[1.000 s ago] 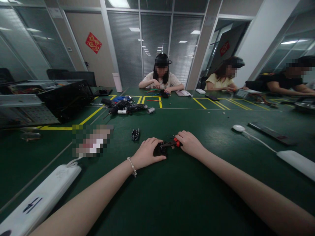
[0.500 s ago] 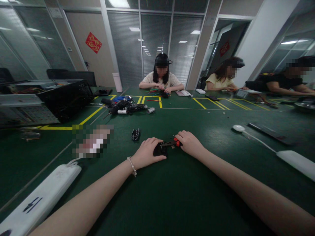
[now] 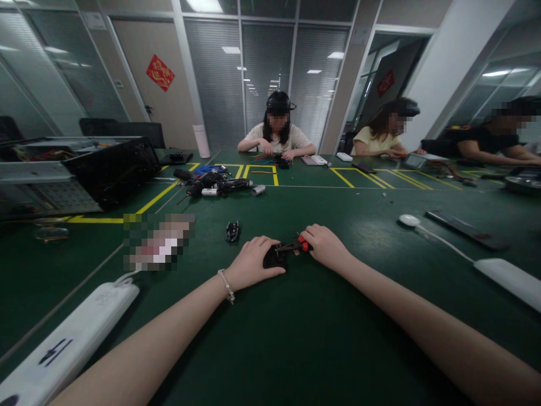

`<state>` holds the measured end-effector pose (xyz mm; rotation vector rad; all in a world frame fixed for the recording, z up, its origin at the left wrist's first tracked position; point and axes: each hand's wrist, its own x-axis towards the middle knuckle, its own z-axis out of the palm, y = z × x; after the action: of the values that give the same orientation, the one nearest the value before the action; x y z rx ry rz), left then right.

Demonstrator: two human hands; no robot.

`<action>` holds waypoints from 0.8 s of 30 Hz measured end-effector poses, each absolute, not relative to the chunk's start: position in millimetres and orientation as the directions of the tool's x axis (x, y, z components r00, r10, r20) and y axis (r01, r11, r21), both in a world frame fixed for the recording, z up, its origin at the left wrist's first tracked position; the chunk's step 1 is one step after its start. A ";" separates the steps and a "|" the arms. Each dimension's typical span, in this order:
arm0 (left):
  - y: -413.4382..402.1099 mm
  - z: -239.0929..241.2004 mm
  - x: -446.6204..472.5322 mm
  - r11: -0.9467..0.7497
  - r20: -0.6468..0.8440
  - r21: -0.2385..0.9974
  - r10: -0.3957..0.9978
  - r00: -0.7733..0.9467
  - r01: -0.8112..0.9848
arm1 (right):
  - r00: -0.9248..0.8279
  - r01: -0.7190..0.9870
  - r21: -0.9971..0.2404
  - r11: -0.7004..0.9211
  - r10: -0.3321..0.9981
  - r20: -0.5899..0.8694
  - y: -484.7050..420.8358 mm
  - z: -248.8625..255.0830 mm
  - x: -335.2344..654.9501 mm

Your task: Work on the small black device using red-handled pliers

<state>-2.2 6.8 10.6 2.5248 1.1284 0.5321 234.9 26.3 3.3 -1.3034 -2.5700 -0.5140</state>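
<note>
My left hand (image 3: pixel 255 260) grips a small flat black part (image 3: pixel 275 260) against the green table, thumb at its near edge and fingers over its far side. In my right hand (image 3: pixel 324 245) is a pair of red-handled pliers (image 3: pixel 302 244), my fingers wrapped round the grips. The dark jaws of the pliers point left and reach onto the black part. Whether they pinch something there is too small to tell. Beyond my left hand lies a small black piece with metal bits (image 3: pixel 232 231), which neither hand touches.
A white power strip (image 3: pixel 71 338) lies at the left, another (image 3: pixel 509 279) at the right with a white mouse-shaped object (image 3: pixel 409 220) beyond. An open computer case (image 3: pixel 114 175) stands far left. A power drill (image 3: pixel 200 185) sits among tools. Co-workers sit across the table.
My hands, the pliers and the black part stay practically where they were. Across the table, one co-worker's hand has shifted slightly to the left.
</note>
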 end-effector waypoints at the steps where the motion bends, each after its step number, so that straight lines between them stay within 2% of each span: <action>1: 7.0 10.4 -2.1 -0.636 0.206 0.432 0.760 0.616 0.639 | -0.586 0.810 0.209 0.548 0.735 0.341 26.2 3.6 234.6; 24: 7.5 7.8 -1.6 -0.656 0.237 0.403 0.748 0.620 0.638 | -0.594 0.804 0.218 0.553 0.728 0.343 27.9 1.2 235.7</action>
<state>-1.6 7.5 7.8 2.5664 1.1256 0.5640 235.7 27.9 1.2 -1.2887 -2.5755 -0.5250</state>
